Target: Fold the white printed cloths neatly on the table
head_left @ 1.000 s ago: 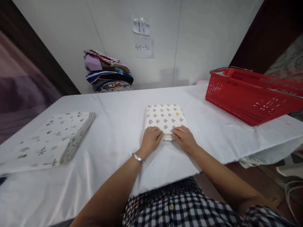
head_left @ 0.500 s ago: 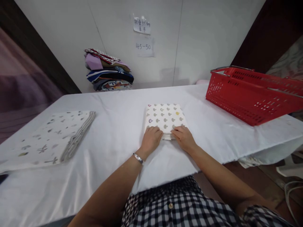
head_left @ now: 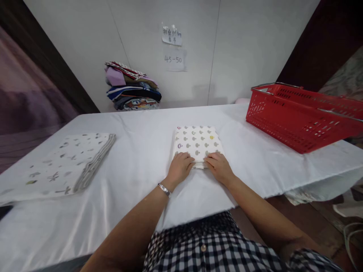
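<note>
A folded white cloth [head_left: 198,139] printed with grey mushroom-like shapes, a few of them coloured, lies flat in front of me in several layers. My left hand [head_left: 181,164] is closed on its near left corner, fingers on top; a silver bracelet circles that wrist. On the near right corner my right hand [head_left: 219,165] grips in the same way, fingertips pointing inward. Between the two hands the stacked layers of the near edge show. My thumbs are mostly hidden at that edge.
White cloth covers the table [head_left: 136,151]. At left lies a larger folded cloth [head_left: 65,162] with grey prints. A pile of folded fabrics [head_left: 133,88] stands at the back by the wall. The red basket [head_left: 300,117] sits at the right. Paper notes [head_left: 173,59] hang on the wall.
The view has shifted slightly. Both hands keep their hold on the near corners of the folded cloth, which lies in the same place.
</note>
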`<action>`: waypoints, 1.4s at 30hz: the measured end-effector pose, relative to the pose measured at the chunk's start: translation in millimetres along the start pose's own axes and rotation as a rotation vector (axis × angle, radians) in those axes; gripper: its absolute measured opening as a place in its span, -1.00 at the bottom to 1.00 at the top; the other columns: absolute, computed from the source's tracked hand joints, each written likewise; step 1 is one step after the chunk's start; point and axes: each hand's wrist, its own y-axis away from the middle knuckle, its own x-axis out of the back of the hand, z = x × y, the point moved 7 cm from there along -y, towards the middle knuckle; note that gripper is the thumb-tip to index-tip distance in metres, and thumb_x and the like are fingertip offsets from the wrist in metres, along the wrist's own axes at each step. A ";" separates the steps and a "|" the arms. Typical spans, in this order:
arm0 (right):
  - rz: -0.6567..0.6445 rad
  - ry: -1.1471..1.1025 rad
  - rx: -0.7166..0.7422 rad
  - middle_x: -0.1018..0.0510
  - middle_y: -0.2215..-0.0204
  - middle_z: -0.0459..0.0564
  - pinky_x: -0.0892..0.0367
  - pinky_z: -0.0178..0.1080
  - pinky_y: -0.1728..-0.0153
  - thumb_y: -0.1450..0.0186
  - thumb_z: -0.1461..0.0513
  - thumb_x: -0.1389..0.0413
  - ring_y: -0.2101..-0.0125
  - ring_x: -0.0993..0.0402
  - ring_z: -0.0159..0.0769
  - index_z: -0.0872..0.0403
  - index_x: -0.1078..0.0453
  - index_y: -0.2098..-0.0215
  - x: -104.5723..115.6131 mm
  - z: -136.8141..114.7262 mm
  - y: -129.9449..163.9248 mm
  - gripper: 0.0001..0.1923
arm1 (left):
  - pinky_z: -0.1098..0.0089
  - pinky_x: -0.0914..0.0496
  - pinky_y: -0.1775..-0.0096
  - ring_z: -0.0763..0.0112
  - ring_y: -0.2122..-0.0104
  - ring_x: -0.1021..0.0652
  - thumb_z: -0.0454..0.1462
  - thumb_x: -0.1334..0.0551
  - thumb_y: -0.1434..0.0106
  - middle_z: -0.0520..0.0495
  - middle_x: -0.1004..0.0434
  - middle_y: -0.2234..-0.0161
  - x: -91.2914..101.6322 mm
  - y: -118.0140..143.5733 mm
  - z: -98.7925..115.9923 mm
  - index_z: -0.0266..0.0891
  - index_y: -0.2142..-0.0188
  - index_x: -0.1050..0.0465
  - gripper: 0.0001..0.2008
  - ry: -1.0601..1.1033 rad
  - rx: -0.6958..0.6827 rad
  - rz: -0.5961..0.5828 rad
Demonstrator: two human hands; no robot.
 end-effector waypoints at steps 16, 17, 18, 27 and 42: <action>0.121 -0.052 -0.024 -0.49 0.22 0.04 -0.26 -0.15 0.20 -0.29 0.38 0.07 0.20 -0.36 -0.21 0.08 -0.40 0.24 6.5 8.2 4.8 -0.77 | 0.25 -0.30 0.18 0.28 0.26 -0.41 -0.29 -0.04 -0.32 -0.09 -0.46 0.28 1.7 -1.9 2.9 -0.24 0.14 -0.36 -0.82 -0.060 0.014 0.036; 0.123 -0.057 -0.009 -0.48 0.18 0.05 -0.26 -0.15 0.18 -0.28 0.40 0.08 0.17 -0.35 -0.21 0.08 -0.39 0.28 6.9 6.4 4.8 -0.77 | 0.25 -0.31 0.18 0.28 0.26 -0.41 -0.32 -0.04 -0.31 -0.09 -0.46 0.28 2.0 -1.6 3.2 -0.25 0.13 -0.35 -0.82 -0.061 0.015 0.040; 0.120 -0.055 0.010 -0.47 0.14 0.06 -0.26 -0.15 0.17 -0.27 0.41 0.09 0.15 -0.34 -0.21 0.07 -0.39 0.32 7.2 4.4 5.0 -0.76 | 0.25 -0.31 0.17 0.29 0.25 -0.42 -0.36 -0.04 -0.30 -0.10 -0.46 0.27 2.4 -1.2 3.9 -0.26 0.14 -0.34 -0.82 -0.062 0.012 0.045; 0.099 0.025 -0.005 -0.42 0.03 0.08 -0.22 -0.08 0.06 -0.25 0.38 0.03 0.04 -0.29 -0.15 0.07 -0.41 0.19 9.9 -0.1 6.1 -0.75 | 0.27 -0.36 0.13 0.28 0.11 -0.45 -0.47 -0.04 -0.24 -0.13 -0.39 0.02 1.8 4.5 10.1 -0.19 0.17 -0.40 -0.74 -0.143 -0.074 0.063; -0.060 0.120 -0.006 -0.45 0.03 0.04 -0.19 -0.09 0.08 -0.32 0.33 0.03 0.04 -0.30 -0.17 0.06 -0.43 0.21 -4.4 0.9 3.2 -0.79 | 0.25 -0.33 0.14 0.27 0.15 -0.43 -0.30 -0.08 -0.30 -0.11 -0.41 0.06 -4.9 -2.1 13.4 -0.19 0.22 -0.45 -0.82 -0.207 -0.011 -0.004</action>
